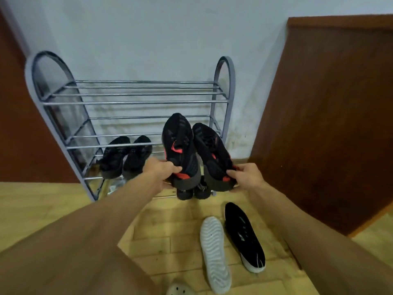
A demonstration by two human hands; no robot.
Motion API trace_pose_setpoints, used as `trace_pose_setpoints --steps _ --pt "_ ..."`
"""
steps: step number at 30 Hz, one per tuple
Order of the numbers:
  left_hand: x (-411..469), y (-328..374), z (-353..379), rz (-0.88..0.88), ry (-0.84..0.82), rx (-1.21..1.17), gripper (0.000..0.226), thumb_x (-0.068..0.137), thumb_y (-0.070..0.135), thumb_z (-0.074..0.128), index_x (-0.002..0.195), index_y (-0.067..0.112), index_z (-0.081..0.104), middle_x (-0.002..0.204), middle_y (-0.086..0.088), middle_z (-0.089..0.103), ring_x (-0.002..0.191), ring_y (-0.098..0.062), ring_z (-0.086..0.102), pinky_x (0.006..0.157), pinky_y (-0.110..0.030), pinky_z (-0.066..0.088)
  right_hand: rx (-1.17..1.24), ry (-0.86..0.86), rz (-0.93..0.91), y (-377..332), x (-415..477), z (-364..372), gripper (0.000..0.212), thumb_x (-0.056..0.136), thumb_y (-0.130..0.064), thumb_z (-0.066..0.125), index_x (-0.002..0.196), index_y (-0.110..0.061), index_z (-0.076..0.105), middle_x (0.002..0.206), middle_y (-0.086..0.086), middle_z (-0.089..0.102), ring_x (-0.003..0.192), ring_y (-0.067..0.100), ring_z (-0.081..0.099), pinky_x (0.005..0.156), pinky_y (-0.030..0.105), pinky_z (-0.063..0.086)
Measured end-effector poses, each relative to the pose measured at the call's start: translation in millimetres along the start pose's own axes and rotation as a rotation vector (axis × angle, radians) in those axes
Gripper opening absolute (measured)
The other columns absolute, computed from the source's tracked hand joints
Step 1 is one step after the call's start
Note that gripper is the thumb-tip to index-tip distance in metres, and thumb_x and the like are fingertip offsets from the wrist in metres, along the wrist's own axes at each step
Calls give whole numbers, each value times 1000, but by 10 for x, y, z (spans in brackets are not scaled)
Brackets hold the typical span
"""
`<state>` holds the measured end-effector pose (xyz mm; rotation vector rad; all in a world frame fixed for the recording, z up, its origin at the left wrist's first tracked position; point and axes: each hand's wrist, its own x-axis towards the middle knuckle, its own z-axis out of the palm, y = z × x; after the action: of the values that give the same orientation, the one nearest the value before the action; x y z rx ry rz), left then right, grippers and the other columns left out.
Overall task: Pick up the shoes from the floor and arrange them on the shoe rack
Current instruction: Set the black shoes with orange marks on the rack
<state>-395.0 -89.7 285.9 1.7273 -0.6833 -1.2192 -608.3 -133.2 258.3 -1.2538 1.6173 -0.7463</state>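
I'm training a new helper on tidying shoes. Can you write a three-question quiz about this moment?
1. True or false: each hand, left hand and right hand, grips one black sneaker with red accents.
2. Where does the pair of plain black sneakers sit? A) top tier B) a lower tier of the grey metal shoe rack C) floor
3. Which way does the white-soled shoe on the wooden floor lie?

Key: 1 true; 2 B; 3 sole up.

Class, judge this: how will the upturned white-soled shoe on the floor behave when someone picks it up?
The white-soled shoe lies sole-up, so it likely needs turning upright. Its slim shape suggests it is light. The ridged sole probably offers a non-slip hold.
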Motion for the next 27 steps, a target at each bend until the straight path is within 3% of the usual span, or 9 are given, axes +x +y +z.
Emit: trace_pose_setpoints --steps 3,9,12,13,15,18,21,24,27 --pt "421 216 -20 12 17 -12 21 75 -4 75 87 7 61 104 -15 68 94 -37 66 80 -59 55 78 21 14 -253 394 133 16 91 -7 64 105 -1 67 93 16 68 86 33 69 76 51 59" --pt "1144 509 104 47 0 -20 27 79 -4 71 96 9 54 108 -18 65 96 -39 66 80 -55 56 159 41 30 -527 1166 319 6 87 -11 68 82 -10 65 96 16 71 89 35 70 75 55 59" --pt "1446 599 136 53 22 -10 25 79 -3 72 93 6 53 106 -19 65 86 -38 66 62 -48 58 159 39 22 -652 1394 383 15 88 -10 67 76 -14 61 99 18 71 89 38 71 75 55 59" --pt "1533 630 141 56 24 -5 22 79 -2 72 88 6 54 105 -20 65 85 -38 67 63 -49 58 147 42 19 -679 1463 400 15 89 -10 67 76 -14 61 99 19 71 89 38 71 75 55 59" --pt "1674 695 149 68 29 -18 20 79 -1 72 83 6 54 104 -22 65 88 -40 67 74 -54 58 122 50 -2 -721 1589 449 10 90 -12 65 81 -12 62 101 19 72 89 38 72 76 53 60" --pt "1805 764 161 113 35 31 21 81 4 73 81 2 52 99 -19 62 89 -37 65 79 -49 57 83 66 -22 -756 1688 536 8 93 -17 61 96 -10 65 104 18 71 90 36 72 77 50 60" --pt "1834 760 166 136 30 106 20 83 13 72 93 5 57 103 -17 64 95 -34 65 80 -44 57 34 106 -31 -769 1668 574 16 95 -22 58 96 -8 64 107 19 70 91 36 71 76 49 60" --pt "1759 699 150 118 4 74 24 88 19 67 103 1 61 107 -17 64 100 -31 64 82 -39 55 -53 91 -51 -736 1565 539 28 98 -26 53 114 -6 65 109 14 67 92 37 70 77 47 60" --pt "1558 615 162 177 4 66 39 90 21 64 120 -2 56 110 -12 63 103 -27 61 94 -40 51 -13 51 -67 -673 1397 444 33 99 -19 51 129 -9 59 112 8 60 104 35 66 80 45 60"
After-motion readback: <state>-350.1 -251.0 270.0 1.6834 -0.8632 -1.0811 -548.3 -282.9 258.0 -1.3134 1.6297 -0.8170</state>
